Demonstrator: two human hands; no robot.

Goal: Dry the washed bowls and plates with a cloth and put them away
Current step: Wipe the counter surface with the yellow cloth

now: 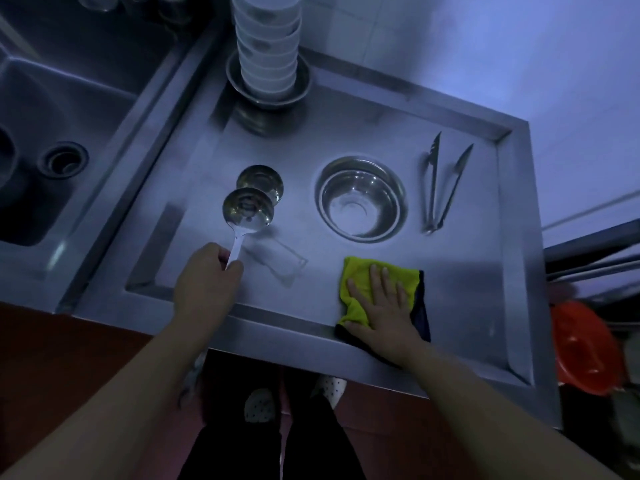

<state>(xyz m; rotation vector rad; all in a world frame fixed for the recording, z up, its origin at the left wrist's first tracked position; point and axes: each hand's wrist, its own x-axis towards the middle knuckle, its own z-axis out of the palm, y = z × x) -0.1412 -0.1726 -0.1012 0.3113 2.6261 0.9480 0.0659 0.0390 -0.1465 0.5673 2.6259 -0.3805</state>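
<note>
Your right hand (379, 306) lies flat, fingers spread, on the yellow cloth (360, 284) at the steel counter's (485, 306) near edge. Your left hand (204, 282) has its fingers curled round the white handle of a shiny round ladle (248, 211). Nested steel bowls (362, 199) sit mid-counter, seemingly empty. White bowls (268, 46) stack tall on metal plates (301, 84) behind; tongs (441, 183) lie right.

Left hand (207, 278): your fingers curl round the ladle handle (234, 252).
Right hand (382, 308): your palm lies flat, fingers spread, on the cloth (360, 275).
</note>
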